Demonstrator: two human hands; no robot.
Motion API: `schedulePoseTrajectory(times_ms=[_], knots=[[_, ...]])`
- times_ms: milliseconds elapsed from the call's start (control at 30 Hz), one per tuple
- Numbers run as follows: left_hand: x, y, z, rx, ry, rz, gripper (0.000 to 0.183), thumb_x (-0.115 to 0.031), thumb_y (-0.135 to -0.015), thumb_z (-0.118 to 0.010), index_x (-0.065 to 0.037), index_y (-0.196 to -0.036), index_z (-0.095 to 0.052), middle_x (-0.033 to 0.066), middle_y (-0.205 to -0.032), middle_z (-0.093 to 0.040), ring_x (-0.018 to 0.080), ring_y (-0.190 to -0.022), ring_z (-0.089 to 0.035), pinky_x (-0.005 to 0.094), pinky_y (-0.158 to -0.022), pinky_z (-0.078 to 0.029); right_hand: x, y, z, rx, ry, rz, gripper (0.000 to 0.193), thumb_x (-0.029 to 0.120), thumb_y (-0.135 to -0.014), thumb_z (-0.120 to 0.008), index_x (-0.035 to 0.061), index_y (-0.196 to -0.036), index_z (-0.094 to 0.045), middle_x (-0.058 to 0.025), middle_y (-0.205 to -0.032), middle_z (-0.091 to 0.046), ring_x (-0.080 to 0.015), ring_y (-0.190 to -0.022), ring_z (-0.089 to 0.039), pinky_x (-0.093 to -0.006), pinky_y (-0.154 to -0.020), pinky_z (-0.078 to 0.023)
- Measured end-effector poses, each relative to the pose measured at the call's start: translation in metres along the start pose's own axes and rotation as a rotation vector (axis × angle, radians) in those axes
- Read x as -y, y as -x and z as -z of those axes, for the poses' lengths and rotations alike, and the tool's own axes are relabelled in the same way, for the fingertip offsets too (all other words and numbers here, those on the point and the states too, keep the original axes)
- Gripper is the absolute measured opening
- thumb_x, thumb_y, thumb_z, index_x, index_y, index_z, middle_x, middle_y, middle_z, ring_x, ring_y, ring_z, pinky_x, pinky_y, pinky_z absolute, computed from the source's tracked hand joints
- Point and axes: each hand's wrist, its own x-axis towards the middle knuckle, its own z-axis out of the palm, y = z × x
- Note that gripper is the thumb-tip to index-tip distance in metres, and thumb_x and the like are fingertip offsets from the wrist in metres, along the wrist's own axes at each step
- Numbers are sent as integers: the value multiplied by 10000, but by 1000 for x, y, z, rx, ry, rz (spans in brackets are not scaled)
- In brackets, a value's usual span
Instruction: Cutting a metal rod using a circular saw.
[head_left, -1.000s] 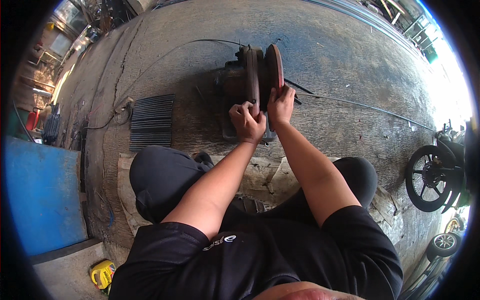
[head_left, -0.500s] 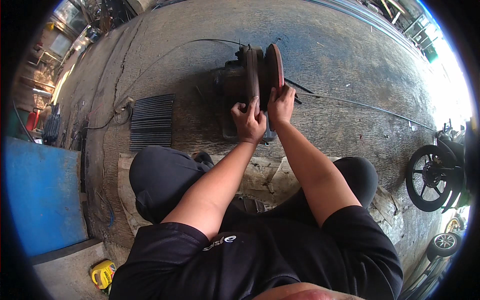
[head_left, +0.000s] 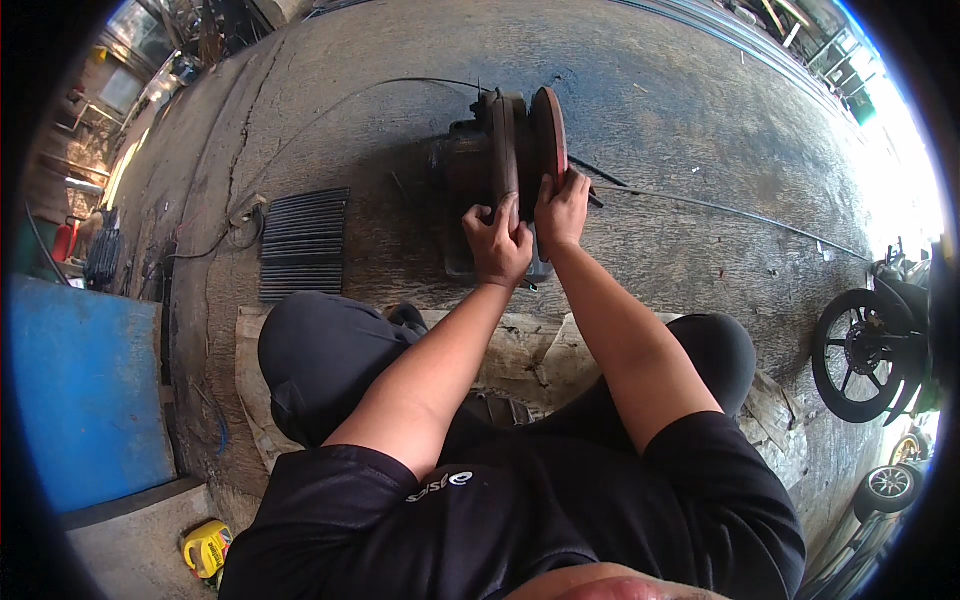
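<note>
Now our forearms converge; our left hand lays its forefinger straighter along the dark guard than a second ago, our right hand meets the reddish disc, what either grips we cannot tell; just beyond, the grinder-like machine stands on the floor

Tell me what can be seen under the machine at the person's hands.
The floor shows around the machine; whatever lies directly beneath is covered by its body. The left hand and right hand also hide some of its near side.
</note>
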Motion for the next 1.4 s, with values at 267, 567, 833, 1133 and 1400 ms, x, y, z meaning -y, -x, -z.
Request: schedulePoseTrajectory(times_ms=[267,567,833,1133,1400], knots=[[0,1,-1,-4,33,17,587,-111,-697,-671,-143,-1265,-530,209,-1047,-394,350,-994,-409,444,-916,-372,-2,0,-1,-3,6,7,377,194,-866,-587,-43,-1133,-463,-238,-1020,-499,-415,-946,-512,-460,-823,-436],[1,0,-1,11,56,44,592,-106,-694,-674,-129,-1265,-518,204,-1045,-395,344,-998,-413,448,-923,-368,-1,0,0,3,-2,1,368,195,-870,-580,-34,-1133,-459,-238,-1027,-494,-415,-947,-512,-459,-827,-436],[0,1,-1,11,39,52,587,-105,-693,-679,-119,-1256,-516,202,-1043,-398,354,-1010,-415,456,-915,-371,-1,0,0,14,-2,-11,383,209,-875,-581,-22,-1151,-450,-230,-1032,-494,-411,-958,-513,-457,-832,-434],[1,1,-1,-12,38,23,499,-109,-696,-686,-102,-1166,-520,203,-1044,-405,355,-1013,-412,469,-898,-365,-1,0,0,27,-5,-17,385,200,-867,-589,-33,-1146,-461,-226,-1032,-491,-403,-964,-509,-453,-834,-434],[1,1,-1,-11,25,17,506,-109,-692,-688,-103,-1171,-528,198,-1032,-412,349,-996,-421,460,-886,-372,-2,0,-1,21,-30,-7,387,194,-869,-588,-36,-1149,-452,-233,-1040,-492,-410,-965,-508,-457,-836,-432]])
